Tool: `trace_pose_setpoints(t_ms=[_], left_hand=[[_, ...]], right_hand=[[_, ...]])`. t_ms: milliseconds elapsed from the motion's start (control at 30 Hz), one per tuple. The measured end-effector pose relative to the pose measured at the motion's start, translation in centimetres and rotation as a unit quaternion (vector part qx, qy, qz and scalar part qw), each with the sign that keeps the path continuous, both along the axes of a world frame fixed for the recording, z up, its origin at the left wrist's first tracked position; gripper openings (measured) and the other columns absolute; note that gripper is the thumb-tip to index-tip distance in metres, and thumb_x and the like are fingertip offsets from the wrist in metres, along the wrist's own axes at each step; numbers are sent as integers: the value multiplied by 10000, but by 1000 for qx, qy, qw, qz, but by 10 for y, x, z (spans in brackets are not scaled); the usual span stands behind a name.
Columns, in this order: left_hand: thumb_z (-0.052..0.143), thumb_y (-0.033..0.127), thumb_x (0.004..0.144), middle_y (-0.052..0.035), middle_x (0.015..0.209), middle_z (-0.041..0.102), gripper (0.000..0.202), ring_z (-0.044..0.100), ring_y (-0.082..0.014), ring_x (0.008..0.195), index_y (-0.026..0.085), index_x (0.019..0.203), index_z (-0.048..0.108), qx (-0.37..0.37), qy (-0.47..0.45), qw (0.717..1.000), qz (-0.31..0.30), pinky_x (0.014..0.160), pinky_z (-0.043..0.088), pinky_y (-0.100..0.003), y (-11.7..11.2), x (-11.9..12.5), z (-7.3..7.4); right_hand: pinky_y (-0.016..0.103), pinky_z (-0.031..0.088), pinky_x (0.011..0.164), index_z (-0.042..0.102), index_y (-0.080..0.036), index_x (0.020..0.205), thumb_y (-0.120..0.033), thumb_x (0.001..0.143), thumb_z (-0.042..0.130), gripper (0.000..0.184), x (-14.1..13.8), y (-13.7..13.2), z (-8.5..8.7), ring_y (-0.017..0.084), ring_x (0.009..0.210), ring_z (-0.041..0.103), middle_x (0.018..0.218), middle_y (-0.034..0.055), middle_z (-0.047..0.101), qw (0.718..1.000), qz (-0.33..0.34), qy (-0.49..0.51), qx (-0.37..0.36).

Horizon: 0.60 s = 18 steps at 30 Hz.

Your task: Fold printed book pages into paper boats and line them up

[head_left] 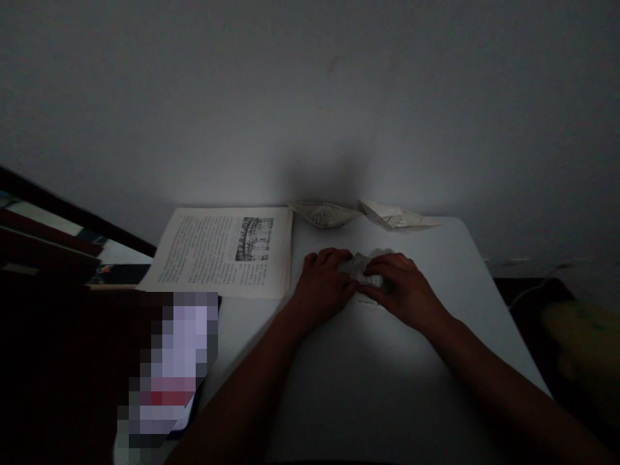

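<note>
My left hand and my right hand rest together on a small folded piece of printed paper lying on the white table. Both hands have their fingers curled and pressed on the paper, one from each side. Most of the paper is hidden under the fingers. Two folded paper boats, one and another, stand at the far edge of the table by the wall.
An open book with printed text and a picture lies at the table's far left. A blurred-out flat object sits at the near left. Dark furniture stands left; a cable and a dim yellowish shape lie right.
</note>
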<state>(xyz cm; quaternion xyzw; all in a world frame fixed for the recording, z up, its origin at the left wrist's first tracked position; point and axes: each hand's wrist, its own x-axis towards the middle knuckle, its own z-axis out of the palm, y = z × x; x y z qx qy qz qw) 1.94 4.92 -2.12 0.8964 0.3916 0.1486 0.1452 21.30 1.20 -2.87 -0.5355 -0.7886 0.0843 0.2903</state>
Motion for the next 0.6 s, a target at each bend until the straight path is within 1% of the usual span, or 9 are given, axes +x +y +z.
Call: trace_pose_setpoints(t_ms=[100,167,267,400,467,600], left_hand=[[504,385,892,-47,1304,556,323,414,-248,1232,205,737,723,-22,-11,1000,1,988,292,-451,1,0,3],[458,408,913,-43,1293,564,367,416,-233,1237,218,748,725,-39,-23,999,-1,997,289,-439,1,-1,5],[414,381,935,-33,1292,562,378,417,-217,1244,231,783,726,-57,-43,997,0,1010,284,-428,2,-2,7],[468,338,910,-33,1304,549,305,424,-218,1248,223,772,715,-59,-68,996,-11,1017,283,-426,3,-6,7],[516,332,881,-46,1311,542,258,419,-225,1253,209,756,705,-50,-69,996,-10,1019,284,-428,2,-7,7],[607,310,810,-84,1323,529,184,395,-264,1270,178,706,681,-24,-36,999,21,1023,274,-464,-2,-5,7]], right_hand=[[420,465,839,682,-223,913,-370,768,705,207,2,1,0,247,934,605,972,75,681,1000,1,9,-21],[420,466,834,686,-228,918,-366,770,702,204,3,1,0,248,938,602,981,75,679,1000,2,14,-25],[412,464,835,689,-222,904,-357,763,712,196,4,1,1,243,931,600,971,73,677,1000,7,17,-23],[406,462,834,690,-220,907,-352,772,703,190,4,2,0,241,930,602,965,73,677,1000,15,14,-22],[411,461,833,692,-222,908,-360,771,702,195,4,2,-1,243,927,602,967,73,678,1000,14,13,-17],[411,457,839,692,-213,916,-357,764,709,210,5,2,-2,243,935,595,972,76,675,1000,9,8,-15]])
